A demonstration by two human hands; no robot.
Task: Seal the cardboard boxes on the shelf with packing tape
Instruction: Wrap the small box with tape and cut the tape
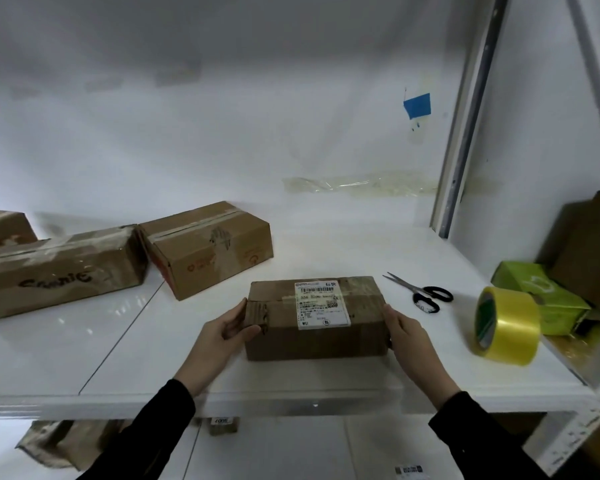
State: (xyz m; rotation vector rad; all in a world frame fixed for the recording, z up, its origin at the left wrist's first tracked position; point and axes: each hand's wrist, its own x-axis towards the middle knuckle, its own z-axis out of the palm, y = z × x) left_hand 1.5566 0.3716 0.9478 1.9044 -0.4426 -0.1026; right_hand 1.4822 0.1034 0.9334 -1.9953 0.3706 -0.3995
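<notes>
A small brown cardboard box (326, 337) with a white shipping label on top sits on the white shelf (291, 386) near its front edge. My left hand (227, 332) grips the box's left end, thumb on a loose flap. My right hand (404, 332) presses against its right end. A yellow roll of packing tape (510, 323) stands on edge to the right. Black-handled scissors (421, 292) lie between the box and the tape. Two taped boxes (205, 247) (59, 271) rest at the back left.
Another box (0, 226) shows at the far left edge. A green carton (548, 292) and dark brown boxes (589, 247) crowd the right side behind the tape. A metal shelf upright (465, 133) rises at the right. More boxes sit on the lower shelf (63, 445).
</notes>
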